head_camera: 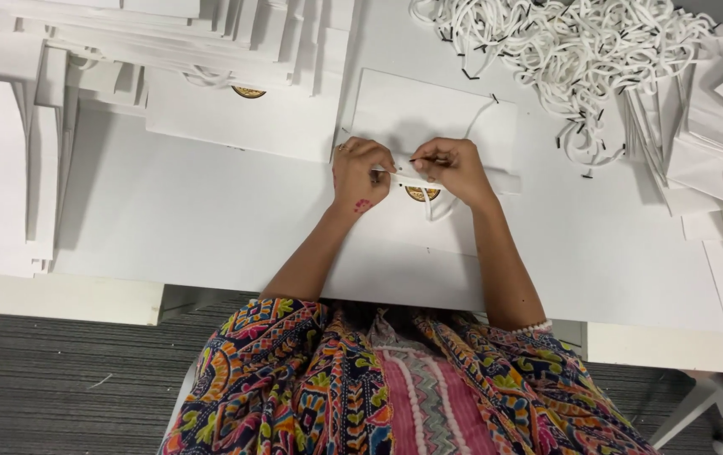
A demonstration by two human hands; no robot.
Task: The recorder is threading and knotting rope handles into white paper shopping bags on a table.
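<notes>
A white cord (pixel 404 175) runs left to right, pinched at each end by the left hand (pixel 361 173) and right hand (pixel 454 168), both curled knuckles-up over a flat white paper bag (pixel 429 118) on the white table (pixel 168 211), cord pile (pixel 564 42) beyond

A broad white rectangular worktable (pixel 168 219) fills the far scene under even light; grey ribbed carpet floor (pixel 58 379) lies near, left.
</notes>
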